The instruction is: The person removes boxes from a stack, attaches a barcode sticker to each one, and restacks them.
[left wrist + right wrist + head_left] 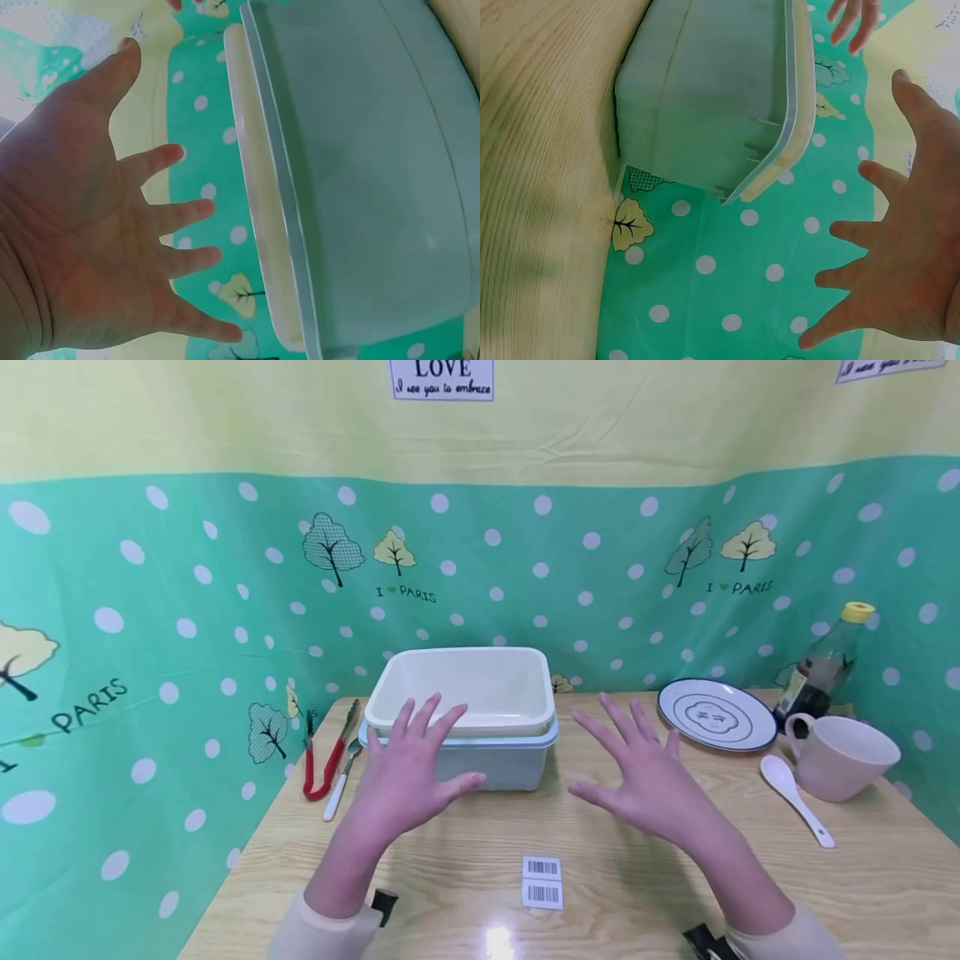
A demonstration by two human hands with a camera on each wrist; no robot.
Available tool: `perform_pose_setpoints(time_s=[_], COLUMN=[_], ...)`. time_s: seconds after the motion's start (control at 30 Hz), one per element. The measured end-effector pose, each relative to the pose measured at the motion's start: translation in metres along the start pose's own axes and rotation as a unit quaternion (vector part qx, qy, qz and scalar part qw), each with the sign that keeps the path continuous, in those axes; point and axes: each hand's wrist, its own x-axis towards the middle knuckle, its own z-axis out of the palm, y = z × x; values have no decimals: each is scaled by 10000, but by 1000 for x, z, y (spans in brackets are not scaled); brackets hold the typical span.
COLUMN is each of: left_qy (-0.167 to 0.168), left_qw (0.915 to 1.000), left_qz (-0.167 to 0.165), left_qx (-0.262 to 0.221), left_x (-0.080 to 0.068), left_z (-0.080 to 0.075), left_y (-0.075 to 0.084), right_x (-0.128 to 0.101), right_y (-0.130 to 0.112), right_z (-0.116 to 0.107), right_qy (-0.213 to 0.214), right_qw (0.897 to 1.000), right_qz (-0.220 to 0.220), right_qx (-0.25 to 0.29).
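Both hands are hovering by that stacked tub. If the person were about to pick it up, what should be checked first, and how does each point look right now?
1. Left hand free, fingers spread: ok.
2. Right hand free, fingers spread: ok.
3. Cream tub seated evenly in the blue tub: ok, rims look level.
4. Cream tub empty: ok.
5. Room at the sides for a grip: ok; the tongs lie left of it, apart.
6. Blue tub flat on the table: ok.
7. Weight: cannot tell.

Two bare hands, left hand (405, 777), right hand (648, 781); cream long sleeves (322, 931); black wrist-mounted devices (384, 906).
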Motion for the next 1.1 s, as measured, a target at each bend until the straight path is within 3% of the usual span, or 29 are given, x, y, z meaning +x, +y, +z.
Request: perform_pose_setpoints(time_s=[0.3, 0.5, 0.87, 1.1], left_qy=[116, 196, 178, 282], left_qw=[9987, 9978, 9911, 9857], left_qz=[-265, -446, -958, -1084], left_qx=[-423, -448, -909, -1261], left_x=[5, 10, 16, 19], left_z=[-2, 1, 5, 11], left_y=[-23, -40, -73, -93], right_x=[10, 19, 37, 47], right_y=[4, 12, 17, 14], right_z=[9, 19, 29, 36], right_qy=[-64, -118, -173, -246], right_qw=[9999, 9996, 9969, 9942], right_qz=[75, 223, 444, 466], right_qx=[43, 123, 620, 934])
